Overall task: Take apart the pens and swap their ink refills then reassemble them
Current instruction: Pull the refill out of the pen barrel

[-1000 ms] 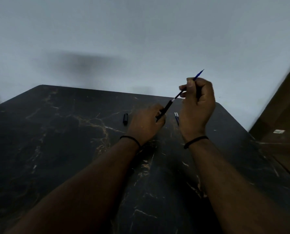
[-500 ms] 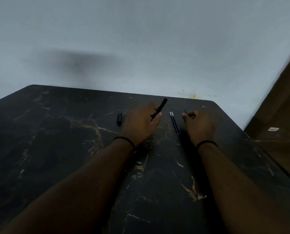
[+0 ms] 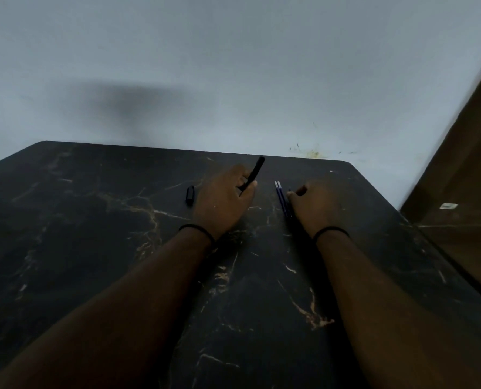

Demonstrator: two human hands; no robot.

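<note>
My left hand [image 3: 222,200] rests on the black marbled table [image 3: 93,248] and grips a black pen barrel [image 3: 254,173] that points up and away. My right hand [image 3: 316,207] lies on the table to the right with its fingers curled. Its thumb and forefinger pinch a thin blue refill [image 3: 289,189], of which only the tip shows. Two more blue refills [image 3: 282,198] lie side by side on the table just left of that hand. A short black cap [image 3: 190,195] lies left of my left hand.
A pale wall stands right behind the table's far edge. A brown wooden panel [image 3: 463,178] rises at the right, close to the table's right edge [image 3: 418,228]. Both forearms stretch over the near half of the table.
My right hand pulled the blue refill out of the black barrel, then dropped from mid-air to the table beside the two lying refills. The left hand has kept hold of the barrel.
</note>
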